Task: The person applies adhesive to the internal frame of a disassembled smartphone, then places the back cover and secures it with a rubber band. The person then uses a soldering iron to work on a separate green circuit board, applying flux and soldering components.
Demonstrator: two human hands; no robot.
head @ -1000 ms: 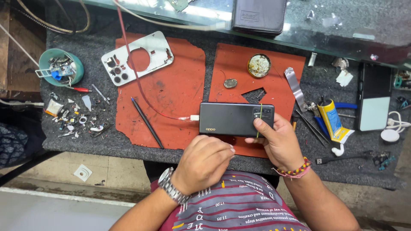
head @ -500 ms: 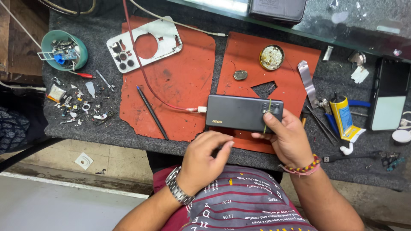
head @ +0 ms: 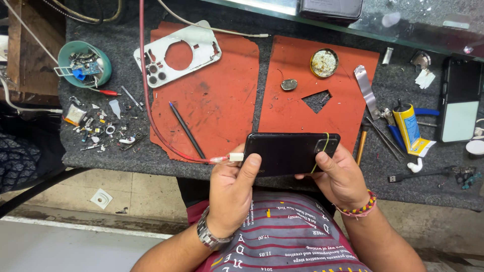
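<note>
While both hands grip it at the near edge of the workbench [head: 312,30], the black phone [head: 287,151] lies flat, back up. The left hand [head: 232,194] pinches the end where a red cable [head: 151,121] plugs in through a white connector; the right hand [head: 340,179] clasps the opposite end, beside a thin yellow band. Beyond them lie two red mats [head: 217,100], one bearing a black stylus [head: 186,130] and a white phone frame [head: 179,53]. A teal bowl [head: 83,63] sits toward the far left corner, a yellow glue tube [head: 407,126] toward the right edge.
</note>
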